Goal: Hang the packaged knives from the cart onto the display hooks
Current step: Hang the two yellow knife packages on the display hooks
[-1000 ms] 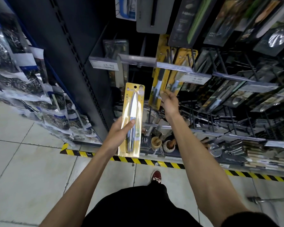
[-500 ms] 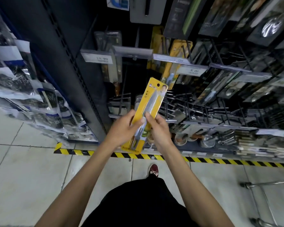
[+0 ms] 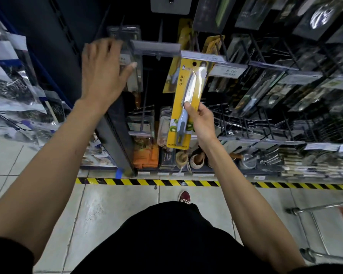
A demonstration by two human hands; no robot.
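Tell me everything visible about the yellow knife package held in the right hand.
The knife package is a long yellow card with a clear blister over a knife with silver blade and blue-grey handle. It bears red characters, kiwi slices near the bottom and a round hang hole at the top. It is nearly upright, top leaning right, before the display hooks, not yet hung. The right hand holds its lower half, thumb on the front.

I see the right hand (image 3: 201, 120) gripping the yellow packaged knife (image 3: 188, 86) near twelve o'clock. The left hand (image 3: 103, 74) hangs spread at ten o'clock.
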